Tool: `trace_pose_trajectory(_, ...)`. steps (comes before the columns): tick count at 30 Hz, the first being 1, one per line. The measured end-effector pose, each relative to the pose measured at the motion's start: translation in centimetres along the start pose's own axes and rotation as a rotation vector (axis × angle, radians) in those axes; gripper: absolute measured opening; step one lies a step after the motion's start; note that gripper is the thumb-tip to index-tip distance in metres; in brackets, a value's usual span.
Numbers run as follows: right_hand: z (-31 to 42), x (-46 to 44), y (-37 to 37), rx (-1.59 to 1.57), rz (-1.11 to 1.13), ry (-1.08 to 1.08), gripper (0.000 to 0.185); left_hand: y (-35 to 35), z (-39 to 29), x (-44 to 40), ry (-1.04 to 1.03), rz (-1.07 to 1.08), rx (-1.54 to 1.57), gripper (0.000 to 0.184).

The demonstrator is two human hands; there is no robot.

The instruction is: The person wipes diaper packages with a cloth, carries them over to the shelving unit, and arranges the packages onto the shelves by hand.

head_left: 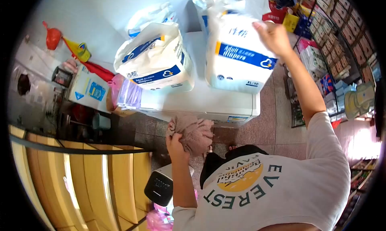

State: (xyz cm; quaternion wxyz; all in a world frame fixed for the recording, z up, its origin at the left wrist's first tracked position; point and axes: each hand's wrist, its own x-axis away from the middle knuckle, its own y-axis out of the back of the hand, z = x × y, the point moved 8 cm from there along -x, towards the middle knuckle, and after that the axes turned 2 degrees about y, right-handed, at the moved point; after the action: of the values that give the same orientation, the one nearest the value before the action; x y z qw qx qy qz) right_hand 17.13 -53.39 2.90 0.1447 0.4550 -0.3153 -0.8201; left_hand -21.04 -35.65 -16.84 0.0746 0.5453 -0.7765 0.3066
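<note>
My left hand (177, 147) is closed around a bunched brownish-pink cloth (192, 134), held in front of the white cabinet-like surface. With my right hand (274, 38) I grip the upper right corner of a white and blue pack of adult diapers (240, 66); its top is slightly blurred. The pack stands near the right end of the white top (173, 101). To its left is another adult diaper pack (159, 62), its top crumpled. Behind these two, more white packs (150, 17) are partly hidden.
Purple packages (129, 95) sit at the white top's left end. Yellow-lit shelves (88, 178) fill the lower left. A black and white device (159, 186) stands beside my left forearm. Racks of small boxes (337, 38) line the right. Tiled floor (291, 130) shows below.
</note>
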Motion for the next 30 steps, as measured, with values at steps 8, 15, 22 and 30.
trace_pose_trajectory(8, -3.9, 3.1, 6.7, -0.886, -0.282, -0.678, 0.045, -14.7, -12.5, 5.3, -1.162, 0.371, -0.342, 0.053)
trace_pose_trajectory(15, -6.0, 7.9, 1.0, -1.429, -0.283, -0.626, 0.044, -18.4, -5.4, 17.8, -1.567, 0.686, -0.511, 0.039)
trace_pose_trajectory(22, -9.8, 11.1, 3.9, -1.345, -0.403, -0.823, 0.038, -11.0, 5.7, 1.1, -0.192, 0.764, -0.283, 0.047)
trace_pose_trajectory(30, -10.3, 14.5, 2.6, -1.262, -0.577, -0.816, 0.042, -20.8, -8.2, 1.5, -0.856, 0.726, -0.381, 0.043)
